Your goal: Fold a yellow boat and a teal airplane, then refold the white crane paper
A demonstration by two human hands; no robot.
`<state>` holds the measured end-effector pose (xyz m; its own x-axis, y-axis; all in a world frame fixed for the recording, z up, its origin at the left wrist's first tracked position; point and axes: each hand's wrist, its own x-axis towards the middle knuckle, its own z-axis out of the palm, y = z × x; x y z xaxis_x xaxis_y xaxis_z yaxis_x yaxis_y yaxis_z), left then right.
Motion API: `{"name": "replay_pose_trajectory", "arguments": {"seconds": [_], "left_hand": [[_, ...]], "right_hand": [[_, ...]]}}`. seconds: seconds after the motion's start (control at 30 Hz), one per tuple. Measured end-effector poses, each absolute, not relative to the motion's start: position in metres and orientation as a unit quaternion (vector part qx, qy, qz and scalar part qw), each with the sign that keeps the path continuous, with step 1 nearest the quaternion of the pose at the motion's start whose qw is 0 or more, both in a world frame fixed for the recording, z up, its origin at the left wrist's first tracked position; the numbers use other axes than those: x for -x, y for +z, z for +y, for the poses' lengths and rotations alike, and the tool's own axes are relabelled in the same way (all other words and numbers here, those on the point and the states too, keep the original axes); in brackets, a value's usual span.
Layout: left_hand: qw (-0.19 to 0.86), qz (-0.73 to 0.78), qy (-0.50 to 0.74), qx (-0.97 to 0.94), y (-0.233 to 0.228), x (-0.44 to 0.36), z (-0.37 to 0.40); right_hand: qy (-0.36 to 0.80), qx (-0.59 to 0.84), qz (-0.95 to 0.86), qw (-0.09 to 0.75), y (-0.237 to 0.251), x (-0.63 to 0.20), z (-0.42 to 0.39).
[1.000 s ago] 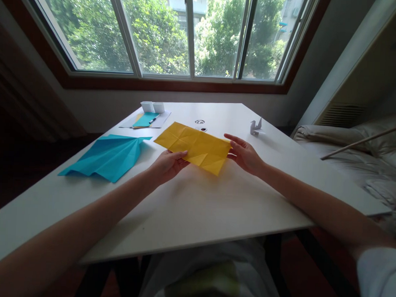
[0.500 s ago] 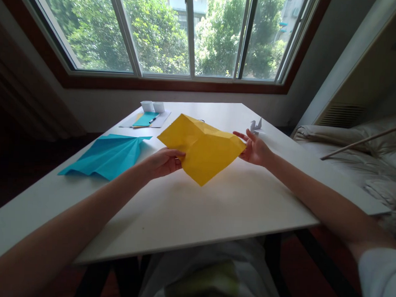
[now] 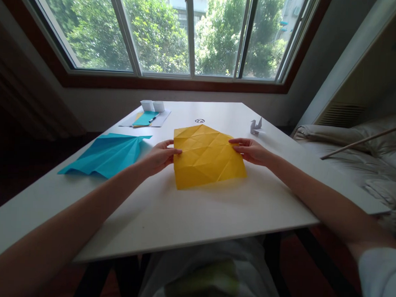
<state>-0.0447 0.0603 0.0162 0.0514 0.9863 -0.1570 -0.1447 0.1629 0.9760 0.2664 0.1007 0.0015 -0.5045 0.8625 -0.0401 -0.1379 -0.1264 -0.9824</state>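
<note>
A sheet of yellow paper (image 3: 207, 160), crossed by several creases, is held over the middle of the white table (image 3: 194, 223). My left hand (image 3: 161, 156) pinches its left edge, thumb on top and the other fingers partly hidden behind. At the upper right edge, my right hand (image 3: 250, 151) grips the paper between thumb and fingers. Left of my left hand lies a creased blue sheet of paper (image 3: 107, 155), partly raised in folds. A grey folded paper bird (image 3: 256, 126) stands beyond my right hand.
At the far left of the table are two small white boxes (image 3: 153, 106), a smaller blue sheet (image 3: 145, 118) and a pen (image 3: 153, 119) on white paper. A dark round mark or object (image 3: 199, 120) lies behind the yellow paper. A window (image 3: 190, 34) is ahead.
The yellow paper has turned from a corner-down diamond to edge-down, and its creases now show. My right hand has closed on its upper right edge; my left hand stays at the left.
</note>
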Motion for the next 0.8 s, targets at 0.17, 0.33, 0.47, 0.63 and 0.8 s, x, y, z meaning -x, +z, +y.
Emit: {"name": "replay_pose_trajectory", "arguments": {"seconds": [0.17, 0.33, 0.47, 0.63, 0.8], "left_hand": [[0.492, 0.469, 0.533, -0.504, 0.013, 0.051, 0.062], [0.525, 0.428, 0.494, -0.546, 0.009, 0.053, 0.065], [0.501, 0.443, 0.501, -0.549, 0.005, 0.053, 0.068], [0.467, 0.446, 0.515, -0.563, 0.003, 0.053, 0.068], [0.432, 0.489, 0.488, -0.579, 0.006, 0.052, 0.066]], "right_hand": [[0.634, 0.361, -0.574, 0.371, -0.003, -0.265, 0.101], [0.616, 0.358, -0.581, 0.393, -0.004, -0.261, 0.098], [0.583, 0.37, -0.595, 0.412, -0.003, -0.257, 0.097], [0.535, 0.382, -0.63, 0.412, -0.006, -0.258, 0.099], [0.459, 0.392, -0.692, 0.395, -0.004, -0.258, 0.095]]}}
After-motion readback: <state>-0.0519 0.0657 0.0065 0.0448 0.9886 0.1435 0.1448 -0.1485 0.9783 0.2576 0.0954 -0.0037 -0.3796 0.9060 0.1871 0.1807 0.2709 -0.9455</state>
